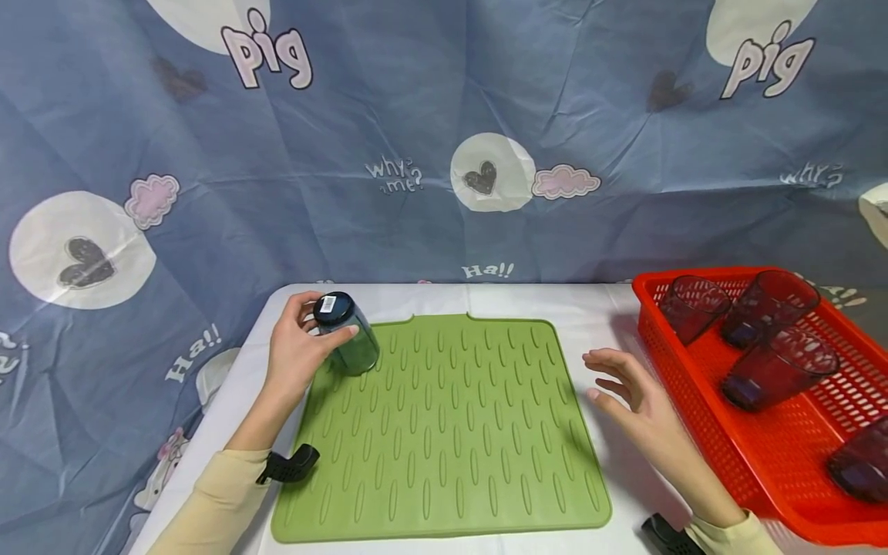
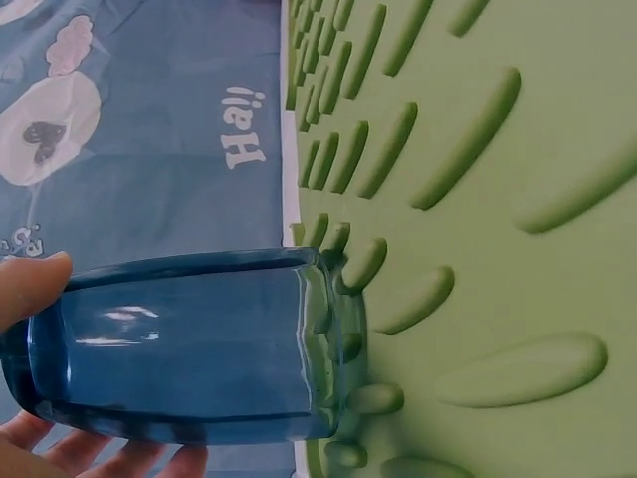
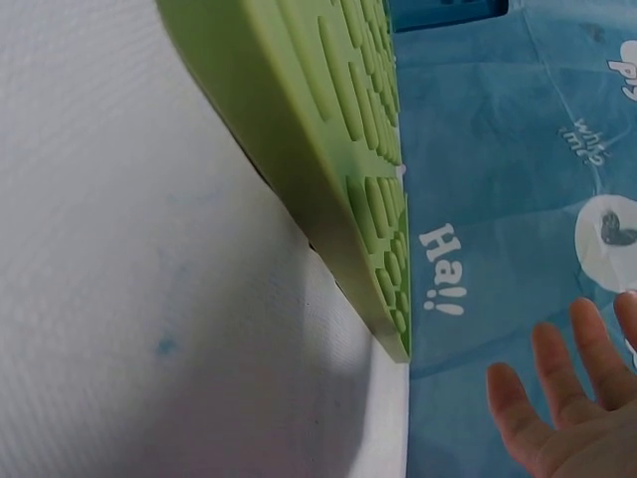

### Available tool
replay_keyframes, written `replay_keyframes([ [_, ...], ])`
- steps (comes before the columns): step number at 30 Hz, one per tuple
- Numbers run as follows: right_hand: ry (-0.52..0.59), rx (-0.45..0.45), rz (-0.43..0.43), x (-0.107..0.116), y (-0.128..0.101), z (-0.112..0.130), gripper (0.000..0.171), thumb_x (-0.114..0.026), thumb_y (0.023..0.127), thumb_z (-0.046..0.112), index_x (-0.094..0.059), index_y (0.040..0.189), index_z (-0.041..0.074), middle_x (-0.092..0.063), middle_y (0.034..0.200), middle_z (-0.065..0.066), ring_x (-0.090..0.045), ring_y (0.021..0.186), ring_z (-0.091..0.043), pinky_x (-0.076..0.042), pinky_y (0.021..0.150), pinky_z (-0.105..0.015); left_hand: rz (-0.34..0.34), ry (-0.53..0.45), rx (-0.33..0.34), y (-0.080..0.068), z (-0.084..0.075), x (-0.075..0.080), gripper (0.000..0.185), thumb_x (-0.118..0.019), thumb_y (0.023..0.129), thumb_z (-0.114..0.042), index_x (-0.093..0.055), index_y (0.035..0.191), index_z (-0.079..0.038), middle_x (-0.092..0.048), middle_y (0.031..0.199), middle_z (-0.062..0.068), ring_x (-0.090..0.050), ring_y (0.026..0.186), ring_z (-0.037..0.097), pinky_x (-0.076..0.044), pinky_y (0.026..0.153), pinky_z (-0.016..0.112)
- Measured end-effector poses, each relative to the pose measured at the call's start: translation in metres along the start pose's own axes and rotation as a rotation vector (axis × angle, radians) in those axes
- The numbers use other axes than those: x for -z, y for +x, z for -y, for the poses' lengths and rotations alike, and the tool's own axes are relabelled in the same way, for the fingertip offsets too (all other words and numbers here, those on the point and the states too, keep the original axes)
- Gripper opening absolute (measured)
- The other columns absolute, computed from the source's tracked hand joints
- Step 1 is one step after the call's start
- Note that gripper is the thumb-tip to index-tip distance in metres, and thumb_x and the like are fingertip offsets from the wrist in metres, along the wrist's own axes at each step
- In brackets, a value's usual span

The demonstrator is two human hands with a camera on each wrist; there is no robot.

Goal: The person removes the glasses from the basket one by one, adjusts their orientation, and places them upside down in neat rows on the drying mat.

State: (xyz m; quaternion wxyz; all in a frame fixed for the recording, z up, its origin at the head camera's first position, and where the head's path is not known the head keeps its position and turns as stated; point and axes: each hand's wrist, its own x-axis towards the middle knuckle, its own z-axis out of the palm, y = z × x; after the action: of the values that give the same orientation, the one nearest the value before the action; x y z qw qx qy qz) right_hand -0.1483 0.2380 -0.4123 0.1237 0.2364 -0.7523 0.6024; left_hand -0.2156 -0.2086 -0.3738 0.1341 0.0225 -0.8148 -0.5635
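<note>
At the far left corner of the green ridged mat point(image 1: 444, 462), my left hand point(image 1: 294, 354) grips a blue drinking glass point(image 1: 359, 347). The glass is bottom up, a white label on its base, its mouth down at the mat. Thumb point(image 2: 35, 284) and fingers lie on opposite sides of the base end in the left wrist view. My right hand point(image 1: 641, 405) is held between the mat and the red basket point(image 1: 721, 432), its fingers loosely bent and holding nothing. Its spread fingers show at the lower right of the right wrist view.
Several tinted glasses, such as one leaning glass point(image 1: 780, 366), lie or lean inside the red basket on the right. A white cloth point(image 1: 590, 308) covers the table under the mat. Behind it hangs a blue patterned curtain point(image 1: 416, 231).
</note>
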Motion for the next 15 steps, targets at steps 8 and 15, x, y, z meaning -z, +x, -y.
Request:
replay_keyframes([
  [8,-0.005,-0.005,0.003,0.0009,-0.0001,-0.0001,0.046,-0.061,0.088,-0.016,-0.049,0.131,-0.008,-0.055,0.128,-0.015,-0.052,0.121,-0.025,-0.045,0.101,-0.027,0.032,0.039,0.001,0.0023,0.0017,0.0016,0.075,-0.082,0.081,-0.017,-0.039,0.142,-0.007,-0.05,0.133,0.016,-0.051,0.122,0.031,-0.05,0.088,0.036],
  [15,-0.018,-0.03,0.005,0.0018,-0.001,-0.001,0.045,-0.061,0.089,-0.014,-0.049,0.132,-0.007,-0.055,0.129,-0.015,-0.051,0.121,-0.028,-0.045,0.101,-0.028,0.07,0.047,0.01,0.0036,0.0041,0.0013,0.075,-0.081,0.082,-0.018,-0.037,0.143,-0.009,-0.048,0.132,0.017,-0.048,0.123,0.032,-0.047,0.089,0.043],
])
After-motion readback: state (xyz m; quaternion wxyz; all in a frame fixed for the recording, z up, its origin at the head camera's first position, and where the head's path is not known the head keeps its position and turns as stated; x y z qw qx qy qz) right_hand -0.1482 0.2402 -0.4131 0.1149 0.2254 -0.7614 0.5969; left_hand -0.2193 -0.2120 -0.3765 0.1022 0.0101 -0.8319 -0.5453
